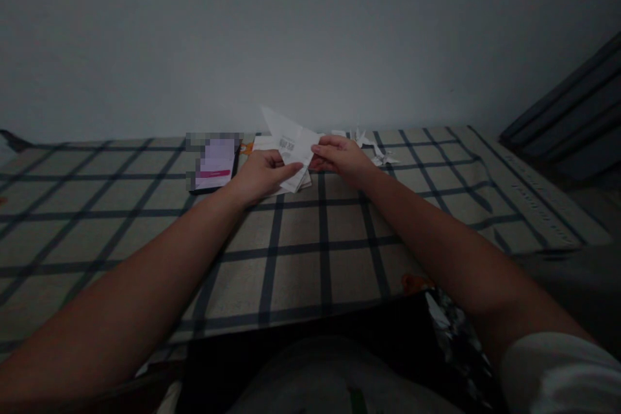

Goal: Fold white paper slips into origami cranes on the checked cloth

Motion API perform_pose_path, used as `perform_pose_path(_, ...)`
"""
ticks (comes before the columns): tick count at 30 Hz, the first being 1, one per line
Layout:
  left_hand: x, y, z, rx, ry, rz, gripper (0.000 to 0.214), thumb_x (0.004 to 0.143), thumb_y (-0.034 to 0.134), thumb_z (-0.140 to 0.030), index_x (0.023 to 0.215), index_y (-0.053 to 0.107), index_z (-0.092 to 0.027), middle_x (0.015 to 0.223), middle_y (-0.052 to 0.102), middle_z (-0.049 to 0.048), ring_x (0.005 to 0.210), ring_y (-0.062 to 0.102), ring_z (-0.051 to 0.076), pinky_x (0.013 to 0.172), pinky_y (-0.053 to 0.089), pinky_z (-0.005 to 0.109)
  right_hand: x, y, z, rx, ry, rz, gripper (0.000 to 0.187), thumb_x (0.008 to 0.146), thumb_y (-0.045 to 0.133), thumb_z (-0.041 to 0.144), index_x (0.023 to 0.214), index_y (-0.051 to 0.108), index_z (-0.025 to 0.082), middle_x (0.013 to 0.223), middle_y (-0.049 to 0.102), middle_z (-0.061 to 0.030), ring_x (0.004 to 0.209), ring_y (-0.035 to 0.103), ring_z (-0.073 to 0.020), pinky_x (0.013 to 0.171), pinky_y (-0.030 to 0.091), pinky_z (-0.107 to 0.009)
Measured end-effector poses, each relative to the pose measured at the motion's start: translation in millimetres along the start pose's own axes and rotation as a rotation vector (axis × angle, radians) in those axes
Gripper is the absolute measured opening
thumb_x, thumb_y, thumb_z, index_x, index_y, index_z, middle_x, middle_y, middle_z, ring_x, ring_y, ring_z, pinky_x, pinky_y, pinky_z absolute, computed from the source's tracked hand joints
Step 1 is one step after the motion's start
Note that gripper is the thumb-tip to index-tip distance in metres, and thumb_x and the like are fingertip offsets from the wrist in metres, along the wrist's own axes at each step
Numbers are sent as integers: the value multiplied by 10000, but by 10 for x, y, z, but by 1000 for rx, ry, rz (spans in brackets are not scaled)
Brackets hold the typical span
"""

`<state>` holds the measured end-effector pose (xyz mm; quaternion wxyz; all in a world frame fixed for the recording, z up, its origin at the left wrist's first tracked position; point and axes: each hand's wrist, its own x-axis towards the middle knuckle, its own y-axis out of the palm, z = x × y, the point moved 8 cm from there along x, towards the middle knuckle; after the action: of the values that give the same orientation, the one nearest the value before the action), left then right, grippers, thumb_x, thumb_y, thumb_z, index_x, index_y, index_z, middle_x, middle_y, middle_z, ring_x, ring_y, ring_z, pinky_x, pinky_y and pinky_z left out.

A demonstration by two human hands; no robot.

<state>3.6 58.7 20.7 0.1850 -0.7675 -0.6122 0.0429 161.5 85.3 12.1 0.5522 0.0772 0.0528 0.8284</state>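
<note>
A folded sheet of white paper (pixel 297 142) with small dark print on it is held up between my two hands, its pointed corner rising to the upper left. My left hand (pixel 266 174) grips its lower left part, thumb on top and fingers behind. The thumb and fingertips of my right hand (pixel 342 156) pinch its right edge. More white paper (pixel 264 142) lies on the cloth behind and below my left hand. Just beyond my right hand sit folded white paper pieces with sharp points (pixel 383 157), which look like paper cranes.
A phone (pixel 216 165) with a lit, partly blurred screen lies left of my left hand. Under everything spreads a checked tablecloth (pixel 295 278), reaching back to a plain grey wall (pixel 310 32). Dark folded fabric (pixel 572 110) hangs at the far right.
</note>
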Motion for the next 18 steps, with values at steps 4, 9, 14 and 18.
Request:
perform_pose_path(4, 17, 9, 56, -20, -5, 12, 346, 739, 808, -449, 856, 793, -124, 805, 786, 100, 621, 676, 177, 554, 514, 264, 6, 23, -8, -31, -27, 32, 257, 775, 859, 296, 804, 641, 162, 669, 696, 8, 639, 686, -101, 668, 606, -223)
perform_pose_path(9, 31, 5, 132, -21, -38, 35, 367, 740, 818, -470, 858, 789, -124, 833, 789, 119, 630, 683, 186, 560, 525, 280, 31, -15, -11, -89, -82, 14, 308, 750, 874, 347, 772, 621, 173, 653, 703, 12, 617, 677, -98, 648, 602, -224)
perform_pose_path(14, 39, -4, 162, -19, -51, 25, 383, 731, 830, -473, 859, 788, -115, 829, 787, 130, 628, 683, 192, 576, 531, 297, 24, -14, 16, -133, -115, 2, 318, 765, 866, 357, 759, 607, 174, 640, 700, 14, 587, 660, -91, 614, 580, -212)
perform_pose_path(18, 51, 46, 187, -138, -57, 49, 413, 707, 841, -450, 937, 783, -111, 905, 798, 128, 671, 703, 190, 609, 547, 292, 17, 9, 10, -105, -84, 7, 320, 820, 819, 395, 738, 610, 167, 643, 696, 12, 601, 671, -89, 619, 578, -200)
